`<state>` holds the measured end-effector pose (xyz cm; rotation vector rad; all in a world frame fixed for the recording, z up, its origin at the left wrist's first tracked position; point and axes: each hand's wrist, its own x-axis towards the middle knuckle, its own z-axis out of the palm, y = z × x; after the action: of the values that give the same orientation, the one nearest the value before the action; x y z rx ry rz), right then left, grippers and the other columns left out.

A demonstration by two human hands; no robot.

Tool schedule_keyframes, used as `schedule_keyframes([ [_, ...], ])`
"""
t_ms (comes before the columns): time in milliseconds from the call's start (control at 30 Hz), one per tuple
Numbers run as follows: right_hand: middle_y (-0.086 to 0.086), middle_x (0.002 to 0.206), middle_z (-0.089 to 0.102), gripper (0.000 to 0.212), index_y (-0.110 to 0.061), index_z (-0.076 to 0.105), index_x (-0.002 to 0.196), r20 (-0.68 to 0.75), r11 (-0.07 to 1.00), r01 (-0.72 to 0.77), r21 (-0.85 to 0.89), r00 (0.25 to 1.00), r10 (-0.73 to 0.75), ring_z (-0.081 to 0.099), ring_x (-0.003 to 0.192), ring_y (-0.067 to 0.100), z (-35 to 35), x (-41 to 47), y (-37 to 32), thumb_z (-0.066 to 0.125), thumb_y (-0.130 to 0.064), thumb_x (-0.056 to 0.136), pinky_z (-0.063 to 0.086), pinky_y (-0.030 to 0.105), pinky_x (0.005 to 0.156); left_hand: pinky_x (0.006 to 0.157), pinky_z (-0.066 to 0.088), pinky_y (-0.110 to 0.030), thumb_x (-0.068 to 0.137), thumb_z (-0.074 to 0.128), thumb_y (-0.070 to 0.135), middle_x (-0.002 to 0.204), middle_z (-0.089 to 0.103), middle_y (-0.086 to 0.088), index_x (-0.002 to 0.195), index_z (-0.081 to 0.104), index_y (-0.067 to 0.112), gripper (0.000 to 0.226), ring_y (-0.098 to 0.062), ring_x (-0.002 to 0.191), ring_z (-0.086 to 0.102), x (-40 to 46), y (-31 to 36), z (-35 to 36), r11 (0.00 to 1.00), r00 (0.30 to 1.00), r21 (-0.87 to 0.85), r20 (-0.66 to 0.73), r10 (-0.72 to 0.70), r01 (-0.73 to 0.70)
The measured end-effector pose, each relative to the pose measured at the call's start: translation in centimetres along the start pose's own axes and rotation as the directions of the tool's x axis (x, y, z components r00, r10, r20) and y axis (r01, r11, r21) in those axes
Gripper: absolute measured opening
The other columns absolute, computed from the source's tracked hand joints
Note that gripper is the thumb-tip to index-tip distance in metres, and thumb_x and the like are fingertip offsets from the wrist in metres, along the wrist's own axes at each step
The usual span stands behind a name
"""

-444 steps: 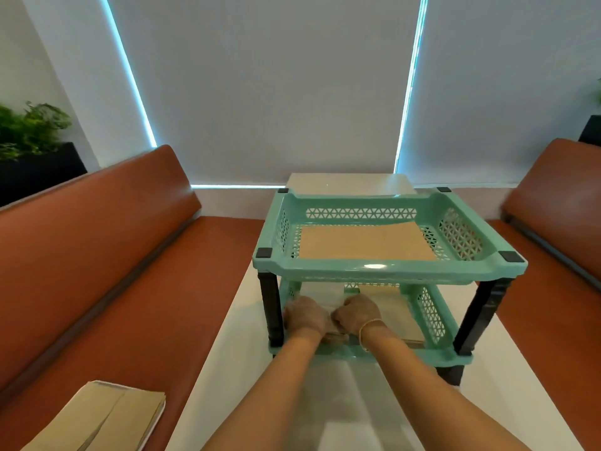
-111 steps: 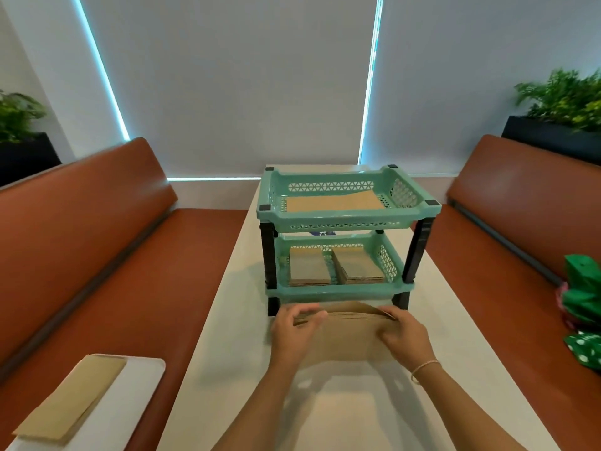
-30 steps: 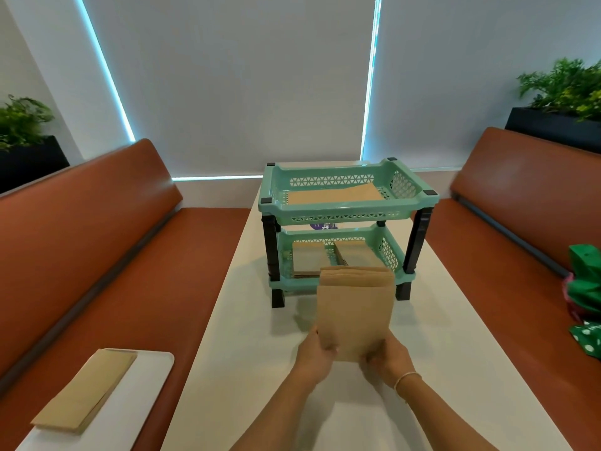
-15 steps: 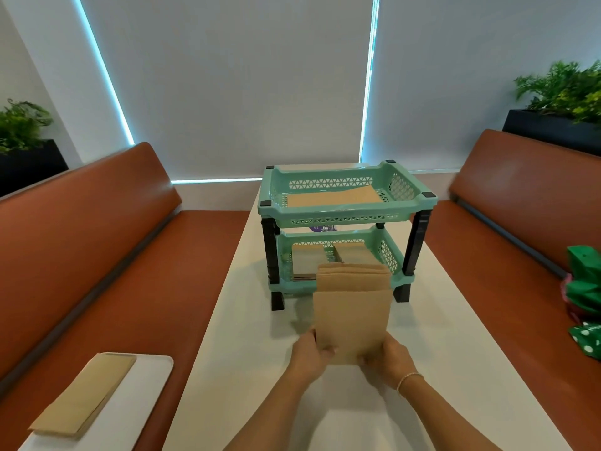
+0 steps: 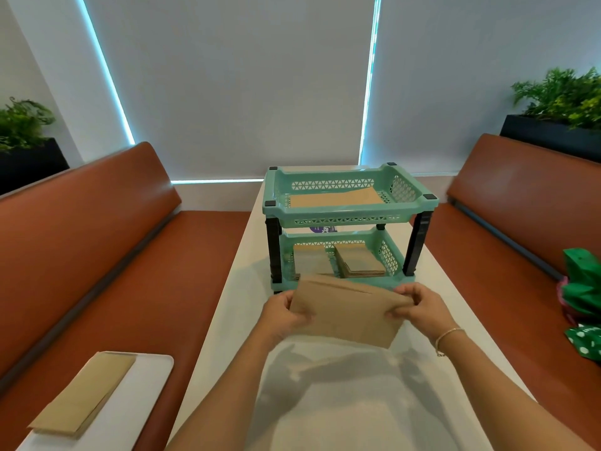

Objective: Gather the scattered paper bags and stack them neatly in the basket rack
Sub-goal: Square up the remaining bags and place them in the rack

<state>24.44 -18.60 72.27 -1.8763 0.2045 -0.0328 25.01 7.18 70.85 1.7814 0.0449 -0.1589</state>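
The bundle of paper bags (image 5: 348, 312), upright half a second ago, now lies sideways, above the surface before the basket rack (image 5: 349, 206). Left hand (image 5: 283, 315) and right hand (image 5: 421, 307) pinch its short ends: light, floppy, easily creased.

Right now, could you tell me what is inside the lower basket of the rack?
The lower basket holds two stacks of paper bags side by side. The held bags cover the left stack's front edge, so its height cannot be judged.

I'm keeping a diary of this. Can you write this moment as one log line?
left hand: grips paper bags | right hand: grips same | bags: before basket rack
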Motion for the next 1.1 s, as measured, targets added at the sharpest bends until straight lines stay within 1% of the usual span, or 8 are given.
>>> schedule_keyframes([
  [167,0.007,0.095,0.056,0.065,-0.015,0.051,0.119,-0.016,0.998,0.005,0.066,1.000,-0.004,0.056,0.087,0.020,1.4,-0.7,0.8,0.073,0.015,0.065,0.047,0.025,0.074,0.093,0.050,-0.038,0.073,0.075,0.002,0.115,0.063,-0.009,0.117,0.056,0.015,0.049,-0.024,0.107,0.058,-0.6,-3.4,1.8,0.997,0.991,-0.018,-0.110,-0.080,0.079],
  [367,0.007,0.119,0.050,0.082,-0.015,0.035,0.139,0.055,0.992,-0.099,0.076,0.994,0.095,0.050,0.104,0.021,3.2,-2.0,4.0,0.066,0.018,0.071,0.047,0.033,0.090,0.096,0.051,-0.038,0.067,0.083,0.009,0.121,0.051,-0.001,0.127,0.043,0.027,0.074,-0.022,0.113,0.052,-1.1,-5.2,3.2,0.985,0.986,-0.148,-0.124,-0.111,0.092],
  [433,0.008,0.120,0.051,0.075,-0.012,0.040,0.135,0.033,0.987,-0.095,0.129,0.995,0.092,0.049,0.107,0.023,3.5,-1.8,4.2,0.064,0.019,0.071,0.046,0.032,0.090,0.093,0.052,-0.035,0.068,0.082,0.009,0.119,0.054,-0.002,0.122,0.045,0.025,0.067,-0.020,0.110,0.054,-1.0,-5.2,3.3,0.982,0.982,-0.165,-0.149,-0.117,0.092],
  [567,0.009,0.097,0.060,0.047,-0.008,0.058,0.105,-0.045,0.986,-0.058,0.158,0.997,0.066,0.054,0.094,0.025,3.2,-1.2,3.3,0.063,0.022,0.069,0.044,0.031,0.080,0.079,0.051,-0.029,0.076,0.075,0.006,0.104,0.062,-0.007,0.103,0.055,0.018,0.035,-0.021,0.095,0.058,-0.8,-4.6,3.3,0.977,0.982,-0.195,-0.149,-0.117,0.087],
  [667,0.008,0.094,0.061,0.047,-0.008,0.059,0.103,-0.055,0.979,-0.037,0.200,0.997,0.048,0.056,0.084,0.019,2.7,-0.9,3.3,0.064,0.023,0.068,0.046,0.029,0.075,0.073,0.048,-0.024,0.080,0.072,0.006,0.093,0.062,-0.003,0.095,0.057,0.018,0.025,-0.018,0.089,0.057,-0.5,-3.8,3.2,0.973,0.986,-0.219,-0.133,-0.098,0.067],
  [767,0.005,0.091,0.061,0.044,-0.009,0.058,0.103,-0.042,0.981,-0.061,0.186,0.997,0.070,0.055,0.081,0.016,2.5,-1.2,4.0,0.066,0.019,0.070,0.047,0.027,0.068,0.077,0.051,-0.029,0.078,0.074,0.008,0.098,0.062,-0.003,0.102,0.057,0.017,0.031,-0.019,0.093,0.058,-0.3,-4.2,3.1,0.978,0.982,-0.176,-0.127,-0.139,0.116],
  [933,0.002,0.091,0.061,0.042,-0.012,0.058,0.099,-0.009,0.988,-0.083,0.128,0.996,0.085,0.056,0.084,0.019,3.0,-1.7,4.5,0.064,0.018,0.072,0.046,0.033,0.080,0.094,0.050,-0.040,0.072,0.079,0.011,0.112,0.065,-0.006,0.126,0.055,0.011,0.059,-0.024,0.104,0.061,-1.1,-5.7,3.8,0.971,0.969,-0.111,-0.106,-0.223,0.211],
  [1100,0.001,0.084,0.059,0.043,-0.011,0.056,0.094,0.012,0.980,-0.077,0.182,0.997,0.076,0.053,0.080,0.018,2.7,-1.1,3.2,0.064,0.022,0.068,0.046,0.024,0.064,0.085,0.052,-0.035,0.072,0.079,0.008,0.100,0.061,-0.001,0.105,0.054,0.019,0.043,-0.022,0.097,0.059,-0.5,-4.2,3.6,0.978,0.973,-0.152,-0.155,-0.169,0.146],
])
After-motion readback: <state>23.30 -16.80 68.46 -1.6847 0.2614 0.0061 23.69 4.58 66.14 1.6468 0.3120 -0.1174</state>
